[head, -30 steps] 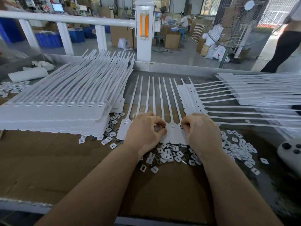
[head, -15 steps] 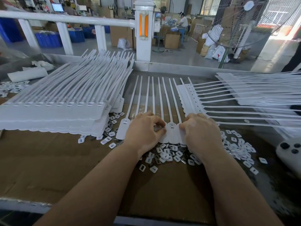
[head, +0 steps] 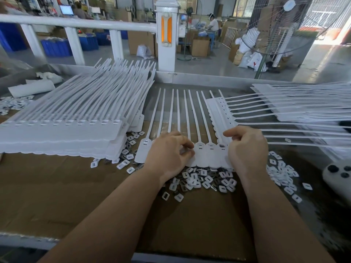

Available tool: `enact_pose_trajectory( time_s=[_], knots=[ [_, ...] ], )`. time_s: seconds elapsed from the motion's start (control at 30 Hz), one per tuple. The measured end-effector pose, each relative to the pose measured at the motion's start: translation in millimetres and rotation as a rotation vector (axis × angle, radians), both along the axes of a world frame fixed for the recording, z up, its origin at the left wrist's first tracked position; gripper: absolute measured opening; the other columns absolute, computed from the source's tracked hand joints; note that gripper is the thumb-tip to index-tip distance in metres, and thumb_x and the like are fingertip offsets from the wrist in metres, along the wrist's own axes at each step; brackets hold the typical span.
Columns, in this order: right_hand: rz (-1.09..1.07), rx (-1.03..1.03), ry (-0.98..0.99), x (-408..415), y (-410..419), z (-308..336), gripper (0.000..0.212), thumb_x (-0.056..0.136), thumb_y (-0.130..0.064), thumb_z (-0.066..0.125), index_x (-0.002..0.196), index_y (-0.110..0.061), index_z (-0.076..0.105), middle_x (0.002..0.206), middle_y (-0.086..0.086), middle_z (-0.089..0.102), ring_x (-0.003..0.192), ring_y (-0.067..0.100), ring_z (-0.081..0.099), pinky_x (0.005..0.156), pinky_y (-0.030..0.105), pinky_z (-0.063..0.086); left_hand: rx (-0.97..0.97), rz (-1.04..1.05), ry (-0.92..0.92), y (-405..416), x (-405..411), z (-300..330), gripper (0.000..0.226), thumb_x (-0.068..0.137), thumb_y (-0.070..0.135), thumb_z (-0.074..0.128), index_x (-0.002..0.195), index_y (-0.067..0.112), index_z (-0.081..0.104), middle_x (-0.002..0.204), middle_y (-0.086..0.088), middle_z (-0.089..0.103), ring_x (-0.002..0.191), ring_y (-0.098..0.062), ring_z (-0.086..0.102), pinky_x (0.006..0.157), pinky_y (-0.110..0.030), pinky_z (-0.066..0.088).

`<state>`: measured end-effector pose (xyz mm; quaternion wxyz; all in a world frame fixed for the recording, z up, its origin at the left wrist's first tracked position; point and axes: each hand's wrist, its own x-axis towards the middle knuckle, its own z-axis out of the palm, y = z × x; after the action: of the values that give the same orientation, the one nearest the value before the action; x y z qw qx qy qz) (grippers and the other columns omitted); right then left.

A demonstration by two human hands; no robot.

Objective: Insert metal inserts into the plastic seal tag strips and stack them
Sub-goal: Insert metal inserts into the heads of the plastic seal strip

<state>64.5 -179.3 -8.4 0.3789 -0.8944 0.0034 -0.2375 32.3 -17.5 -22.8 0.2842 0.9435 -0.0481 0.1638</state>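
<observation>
Beside both hands (head: 207, 149), stacked strips (head: 62, 130) crowd scattered inserts (head: 201, 180).

Both hands (head: 209, 149) seemingly on seal strip (head: 207, 156)

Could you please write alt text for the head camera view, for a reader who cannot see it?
Two bare hands work on the tag end of a white seal strip lying flat on a cardboard-covered table: the left hand has curled fingers on the tags, the right hand is beside it. Loose inserts lie below; strip stacks sit left and right.
</observation>
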Motion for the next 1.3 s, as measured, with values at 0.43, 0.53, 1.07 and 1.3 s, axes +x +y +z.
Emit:
enact_pose_trajectory(
  time_s=[0.43, 0.53, 1.07, 1.3],
  knots=[
    [-0.030, -0.012, -0.035, 0.6, 0.4, 0.3, 0.037, 0.081, 0.008, 0.044, 0.093, -0.015, 0.070, 0.097, 0.004, 0.066, 0.091, 0.018, 0.059, 0.079, 0.037, 0.051, 0.180, -0.492, -0.066, -24.4, -13.7, 13.5, 0.019, 0.086, 0.038, 0.059, 0.102, 0.038, 0.070, 0.101, 0.018, 0.051, 0.095, -0.004, 0.035, 0.086, -0.030, 0.023],
    [-0.021, -0.012, -0.027, 0.9, -0.3, 0.5, 0.038, 0.080, 0.008, 0.043, 0.093, -0.015, 0.070, 0.098, 0.005, 0.065, 0.094, 0.019, 0.058, 0.081, 0.039, 0.050, 0.239, -0.545, -0.027, -29.4, -14.8, 12.2, 0.022, 0.088, 0.041, 0.056, 0.106, 0.040, 0.068, 0.111, 0.012, 0.052, 0.100, -0.008, 0.035, 0.090, -0.034, 0.023],
    [0.365, 0.012, -0.145, -2.4, 6.0, 1.8, 0.024, 0.083, 0.006, 0.057, 0.089, -0.012, 0.072, 0.090, 0.000, 0.067, 0.083, 0.012, 0.059, 0.076, 0.016, 0.044, -0.465, 0.003, 0.007, -9.9, -1.1, 11.6, 0.014, 0.087, 0.027, 0.061, 0.074, 0.032, 0.059, 0.083, 0.013, 0.055, 0.074, 0.000, 0.049, 0.066, -0.003, 0.035],
    [0.621, -0.047, -0.236, -6.1, 8.9, 3.0, 0.017, 0.073, 0.000, 0.074, 0.087, -0.009, 0.074, 0.085, 0.001, 0.066, 0.075, 0.014, 0.060, 0.070, 0.008, 0.041, -0.612, 0.039, 0.033, -7.0, 0.8, 11.1, 0.016, 0.090, 0.027, 0.058, 0.085, 0.017, 0.069, 0.069, 0.010, 0.055, 0.062, 0.003, 0.049, 0.056, -0.006, 0.035]
  ],
)
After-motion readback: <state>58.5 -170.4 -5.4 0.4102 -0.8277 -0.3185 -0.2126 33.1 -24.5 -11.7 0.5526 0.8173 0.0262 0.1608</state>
